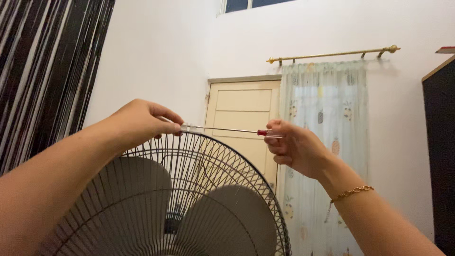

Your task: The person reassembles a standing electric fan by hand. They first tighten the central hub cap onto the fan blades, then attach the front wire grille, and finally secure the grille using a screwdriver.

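Note:
A standing fan with a black wire grille [222,163] and grey blades [137,199] fills the lower middle of the view. My left hand [140,122] pinches a small clear clip [188,127] at the top of the grille rim. My right hand [296,148] grips a screwdriver [237,130] by its clear and red handle. The thin metal shaft lies level and its tip meets the clip. A gold bracelet hangs on my right wrist.
A cream door [244,114] stands behind the fan. A sheer patterned curtain [327,142] hangs from a gold rod at the right. Dark striped drapes [42,71] cover the left side, and a dark cabinet [440,151] stands at the far right.

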